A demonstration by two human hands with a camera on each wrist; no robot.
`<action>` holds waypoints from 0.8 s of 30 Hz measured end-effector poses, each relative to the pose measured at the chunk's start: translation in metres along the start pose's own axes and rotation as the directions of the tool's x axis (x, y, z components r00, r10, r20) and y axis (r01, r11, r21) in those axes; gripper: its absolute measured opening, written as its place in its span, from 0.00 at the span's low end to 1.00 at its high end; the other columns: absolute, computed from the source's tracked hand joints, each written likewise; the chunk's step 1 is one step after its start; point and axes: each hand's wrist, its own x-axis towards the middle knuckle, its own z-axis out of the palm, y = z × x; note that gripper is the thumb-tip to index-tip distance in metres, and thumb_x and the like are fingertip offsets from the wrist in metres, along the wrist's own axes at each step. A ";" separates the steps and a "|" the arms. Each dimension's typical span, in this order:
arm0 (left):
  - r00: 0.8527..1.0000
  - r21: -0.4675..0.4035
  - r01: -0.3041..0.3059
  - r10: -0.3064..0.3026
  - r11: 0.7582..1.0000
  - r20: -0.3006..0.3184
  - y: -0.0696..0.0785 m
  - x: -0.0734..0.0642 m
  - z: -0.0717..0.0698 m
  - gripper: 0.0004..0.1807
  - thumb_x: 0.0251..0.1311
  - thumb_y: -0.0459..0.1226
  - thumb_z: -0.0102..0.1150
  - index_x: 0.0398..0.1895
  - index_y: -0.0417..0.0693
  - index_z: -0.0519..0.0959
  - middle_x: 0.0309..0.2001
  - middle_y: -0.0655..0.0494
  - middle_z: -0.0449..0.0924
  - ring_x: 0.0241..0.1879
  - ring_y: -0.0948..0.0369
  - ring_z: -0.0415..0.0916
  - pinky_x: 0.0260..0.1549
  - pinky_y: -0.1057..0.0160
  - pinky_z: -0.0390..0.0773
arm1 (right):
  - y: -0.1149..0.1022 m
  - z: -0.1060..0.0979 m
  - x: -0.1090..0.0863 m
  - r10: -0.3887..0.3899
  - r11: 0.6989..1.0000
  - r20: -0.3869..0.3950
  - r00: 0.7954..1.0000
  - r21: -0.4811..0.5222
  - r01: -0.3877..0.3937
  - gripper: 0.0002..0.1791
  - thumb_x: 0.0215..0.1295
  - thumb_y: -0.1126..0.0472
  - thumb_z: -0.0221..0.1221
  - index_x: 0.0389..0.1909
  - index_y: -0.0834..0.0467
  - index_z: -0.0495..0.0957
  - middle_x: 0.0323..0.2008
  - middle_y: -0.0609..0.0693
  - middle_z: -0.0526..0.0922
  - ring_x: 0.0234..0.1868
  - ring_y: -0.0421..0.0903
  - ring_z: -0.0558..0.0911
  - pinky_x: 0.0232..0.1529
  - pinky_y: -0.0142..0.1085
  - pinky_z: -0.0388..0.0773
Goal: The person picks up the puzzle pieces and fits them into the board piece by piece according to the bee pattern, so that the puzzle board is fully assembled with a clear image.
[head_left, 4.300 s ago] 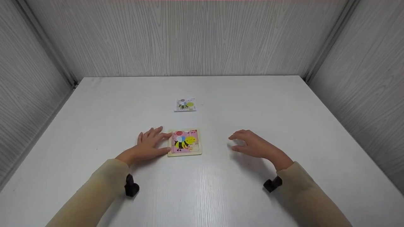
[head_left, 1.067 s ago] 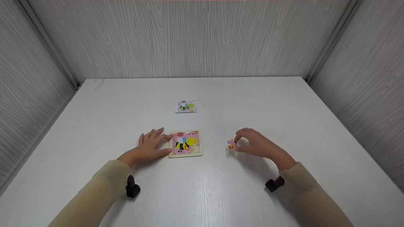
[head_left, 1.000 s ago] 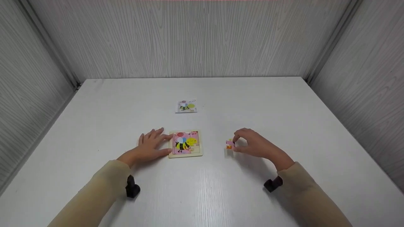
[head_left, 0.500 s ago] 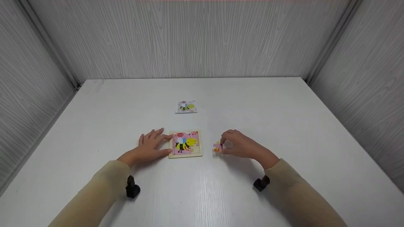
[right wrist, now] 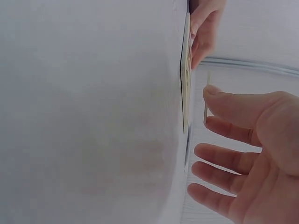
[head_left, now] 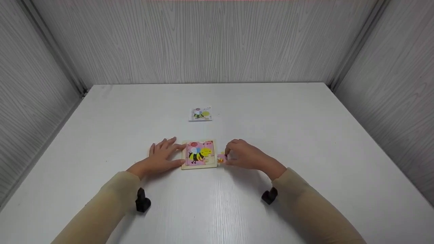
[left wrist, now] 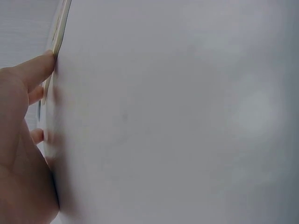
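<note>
A square wooden puzzle board with a bee picture lies on the table; bare wood shows at its lower right corner. My left hand rests at its left edge, thumb and index finger touching the frame, fingers spread. Between thumb and index finger, my right hand pinches a pink puzzle piece just off the board's right side. In the right wrist view the puzzle piece appears edge-on, raised above the table, while the other fingers extend loosely. The left wrist view shows the thumb against the board's edge.
Beyond the board lies a small white-edged card printed with the same bee. The white table is enclosed by grey wood-grain panels at the back and sides. Each wrist carries a black camera mount.
The right hand, with nothing in it at first, now holds the puzzle piece and has carried it left to beside the board. The left hand and board have stayed in place.
</note>
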 end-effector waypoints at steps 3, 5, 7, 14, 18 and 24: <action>1.000 -0.001 0.008 -0.008 1.000 0.011 0.001 0.000 -0.001 0.37 0.59 0.62 0.47 0.70 0.63 0.57 0.73 0.48 0.37 0.70 0.43 0.28 0.60 0.38 0.24 | -0.004 0.002 0.005 0.011 1.000 0.000 1.000 -0.013 -0.011 0.14 0.57 0.54 0.64 0.41 0.56 0.78 0.45 0.47 0.76 0.48 0.44 0.70 0.50 0.37 0.70; 1.000 0.001 0.009 -0.009 1.000 0.009 0.001 0.000 -0.002 0.37 0.59 0.62 0.48 0.70 0.63 0.57 0.73 0.48 0.38 0.70 0.43 0.29 0.59 0.37 0.24 | -0.008 0.003 0.008 0.009 1.000 0.003 1.000 -0.014 -0.009 0.14 0.57 0.54 0.64 0.42 0.56 0.78 0.46 0.47 0.76 0.48 0.44 0.70 0.51 0.36 0.71; 1.000 0.005 0.010 -0.010 1.000 0.002 0.000 0.001 -0.001 0.37 0.59 0.61 0.48 0.70 0.63 0.58 0.73 0.48 0.38 0.70 0.43 0.29 0.60 0.37 0.25 | -0.011 0.004 0.012 -0.011 1.000 0.003 1.000 -0.018 0.011 0.14 0.58 0.54 0.64 0.43 0.56 0.78 0.46 0.48 0.76 0.48 0.44 0.71 0.51 0.36 0.71; 1.000 -0.003 0.005 -0.005 1.000 -0.006 -0.001 0.003 0.001 0.37 0.58 0.61 0.49 0.69 0.60 0.59 0.73 0.46 0.39 0.70 0.42 0.30 0.59 0.36 0.24 | -0.019 0.011 0.022 -0.020 0.999 0.023 1.000 -0.029 0.020 0.15 0.57 0.54 0.65 0.43 0.55 0.79 0.46 0.48 0.76 0.47 0.44 0.70 0.53 0.35 0.69; 1.000 0.003 0.009 -0.009 1.000 -0.001 -0.001 0.001 0.000 0.37 0.58 0.62 0.48 0.70 0.61 0.58 0.73 0.46 0.38 0.70 0.42 0.30 0.59 0.36 0.25 | -0.023 0.013 0.027 0.006 1.000 0.040 0.999 -0.014 -0.006 0.15 0.57 0.53 0.65 0.43 0.54 0.80 0.49 0.48 0.75 0.49 0.45 0.70 0.55 0.37 0.69; 1.000 0.010 -0.002 0.002 1.000 -0.004 0.001 -0.001 -0.002 0.37 0.59 0.61 0.48 0.70 0.61 0.58 0.73 0.46 0.39 0.70 0.42 0.29 0.59 0.37 0.25 | -0.026 0.013 0.030 0.031 0.999 0.049 0.998 -0.019 -0.030 0.13 0.58 0.54 0.64 0.42 0.53 0.80 0.50 0.48 0.74 0.50 0.45 0.69 0.56 0.38 0.68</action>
